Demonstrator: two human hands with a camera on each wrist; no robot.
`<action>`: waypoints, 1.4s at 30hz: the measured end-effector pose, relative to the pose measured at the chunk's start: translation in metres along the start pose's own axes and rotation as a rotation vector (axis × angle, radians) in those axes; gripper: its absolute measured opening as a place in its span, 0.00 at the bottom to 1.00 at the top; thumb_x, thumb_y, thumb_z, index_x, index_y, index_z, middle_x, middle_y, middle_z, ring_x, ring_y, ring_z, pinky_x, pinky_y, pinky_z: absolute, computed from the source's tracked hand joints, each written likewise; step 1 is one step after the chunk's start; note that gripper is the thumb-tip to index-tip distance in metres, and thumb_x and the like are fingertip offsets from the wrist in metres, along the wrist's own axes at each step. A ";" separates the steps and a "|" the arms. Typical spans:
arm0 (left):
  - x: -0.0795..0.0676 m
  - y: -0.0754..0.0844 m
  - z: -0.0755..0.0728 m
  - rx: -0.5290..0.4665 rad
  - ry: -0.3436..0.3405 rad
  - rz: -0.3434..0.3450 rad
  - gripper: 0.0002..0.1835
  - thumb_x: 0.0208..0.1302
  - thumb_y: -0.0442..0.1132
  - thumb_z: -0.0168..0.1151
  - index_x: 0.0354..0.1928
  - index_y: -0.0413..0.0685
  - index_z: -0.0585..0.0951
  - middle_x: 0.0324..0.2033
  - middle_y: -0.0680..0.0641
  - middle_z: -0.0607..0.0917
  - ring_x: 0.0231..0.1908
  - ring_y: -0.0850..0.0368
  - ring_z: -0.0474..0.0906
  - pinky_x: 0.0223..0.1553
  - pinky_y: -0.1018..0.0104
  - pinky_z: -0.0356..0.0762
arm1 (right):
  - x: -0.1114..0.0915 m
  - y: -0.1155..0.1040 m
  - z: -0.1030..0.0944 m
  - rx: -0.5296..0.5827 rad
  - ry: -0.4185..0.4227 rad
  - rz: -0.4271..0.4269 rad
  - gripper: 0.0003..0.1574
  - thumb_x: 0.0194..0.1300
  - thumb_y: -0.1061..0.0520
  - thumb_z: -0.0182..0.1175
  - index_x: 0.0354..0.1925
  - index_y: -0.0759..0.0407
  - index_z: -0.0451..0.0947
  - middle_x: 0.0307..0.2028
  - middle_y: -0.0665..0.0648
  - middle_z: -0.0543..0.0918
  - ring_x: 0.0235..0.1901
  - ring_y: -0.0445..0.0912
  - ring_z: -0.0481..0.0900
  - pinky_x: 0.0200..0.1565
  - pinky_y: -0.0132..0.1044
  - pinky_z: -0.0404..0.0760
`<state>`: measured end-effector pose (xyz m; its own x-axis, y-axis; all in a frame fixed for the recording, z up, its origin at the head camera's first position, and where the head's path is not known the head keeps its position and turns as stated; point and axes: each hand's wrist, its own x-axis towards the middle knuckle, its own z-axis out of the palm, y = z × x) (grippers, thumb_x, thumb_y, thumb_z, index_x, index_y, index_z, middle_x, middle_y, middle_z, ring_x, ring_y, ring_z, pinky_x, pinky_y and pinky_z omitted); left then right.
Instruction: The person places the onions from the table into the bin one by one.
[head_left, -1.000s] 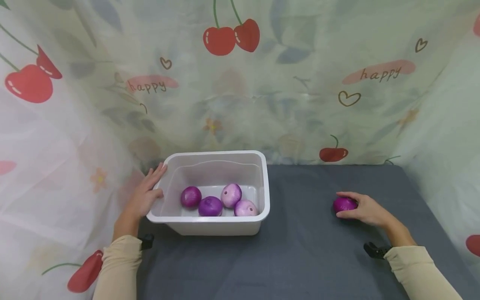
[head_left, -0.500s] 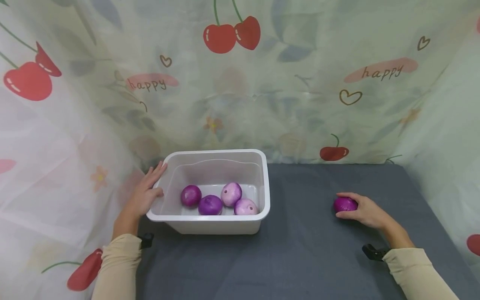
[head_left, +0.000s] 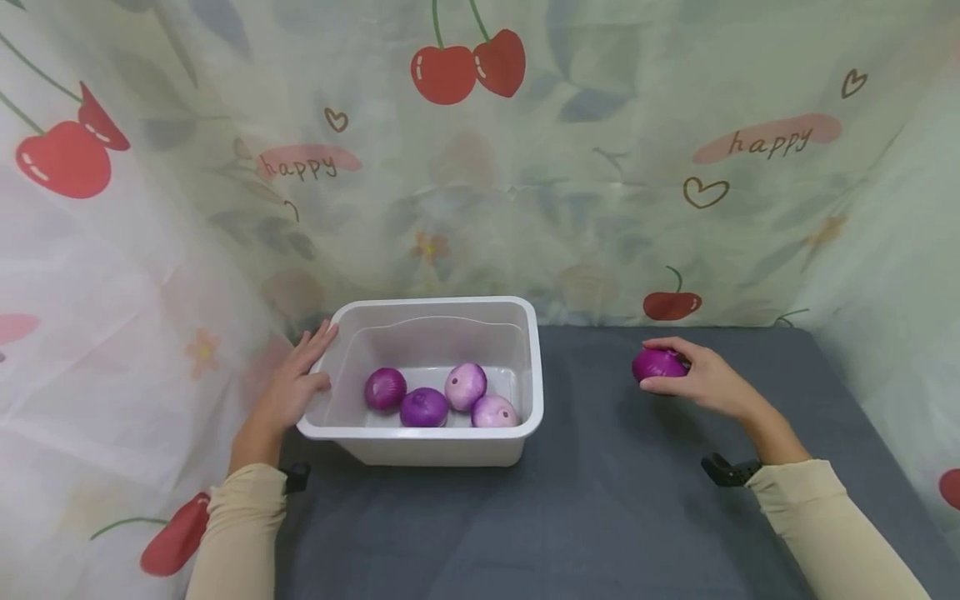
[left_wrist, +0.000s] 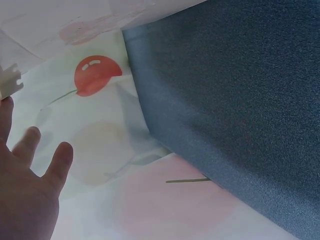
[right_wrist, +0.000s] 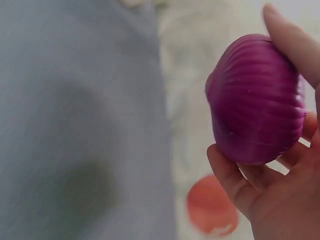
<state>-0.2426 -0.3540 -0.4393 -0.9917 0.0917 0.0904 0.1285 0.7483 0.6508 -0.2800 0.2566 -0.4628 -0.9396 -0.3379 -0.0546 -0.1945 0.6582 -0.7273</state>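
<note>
In the head view a white plastic bin (head_left: 450,450) stands left of the middle. Inside lie several purple onions, among them a dark one (head_left: 386,389) and a paler one (head_left: 466,386). My left hand (head_left: 288,387) rests at the bin's left rim, its fingers stretched out; in the left wrist view the fingers of the left hand (left_wrist: 30,185) are spread. On the right, my right hand (head_left: 712,379) grips another purple onion (head_left: 657,365) between thumb and fingers, raised over the table. The right wrist view gives this onion (right_wrist: 257,102) close up, with ridged, shiny skin.
A dark grey cloth (head_left: 600,517) covers the table under the bin and both hands. Behind and at both sides hangs a pale curtain (head_left: 495,225) printed with cherries and hearts. The bin's far side is near the back curtain.
My right hand has lifted the onion off the cloth and moved it left and toward the back. The left hand stays at the bin's rim, and the bin has not moved.
</note>
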 end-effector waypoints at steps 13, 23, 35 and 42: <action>0.001 0.000 -0.001 0.000 0.012 -0.012 0.42 0.56 0.33 0.53 0.73 0.67 0.57 0.75 0.54 0.51 0.76 0.41 0.37 0.68 0.31 0.39 | 0.035 -0.102 -0.006 0.088 -0.023 -0.177 0.37 0.55 0.43 0.68 0.63 0.40 0.69 0.57 0.52 0.74 0.51 0.52 0.75 0.42 0.43 0.83; -0.003 0.002 -0.004 -0.003 0.014 -0.014 0.41 0.56 0.33 0.53 0.73 0.64 0.57 0.75 0.53 0.51 0.76 0.40 0.37 0.69 0.32 0.39 | 0.074 -0.183 0.010 0.083 -0.093 -0.283 0.34 0.54 0.36 0.66 0.59 0.33 0.70 0.55 0.48 0.75 0.49 0.49 0.77 0.42 0.43 0.84; -0.003 0.001 -0.002 -0.018 0.024 -0.014 0.42 0.54 0.33 0.53 0.73 0.64 0.58 0.75 0.52 0.52 0.76 0.41 0.37 0.69 0.32 0.39 | 0.122 -0.232 0.051 0.050 -0.165 -0.445 0.32 0.50 0.33 0.66 0.55 0.31 0.73 0.50 0.43 0.75 0.48 0.41 0.76 0.46 0.37 0.82; -0.001 0.004 -0.001 -0.009 0.011 -0.003 0.42 0.54 0.33 0.53 0.73 0.63 0.57 0.75 0.52 0.52 0.76 0.41 0.37 0.69 0.32 0.39 | 0.144 -0.245 0.089 0.104 -0.233 -0.459 0.34 0.48 0.38 0.70 0.55 0.37 0.75 0.51 0.46 0.77 0.46 0.42 0.79 0.45 0.35 0.81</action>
<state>-0.2410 -0.3519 -0.4360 -0.9919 0.0821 0.0969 0.1258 0.7423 0.6582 -0.3427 -0.0133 -0.3530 -0.6741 -0.7245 0.1437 -0.5315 0.3407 -0.7755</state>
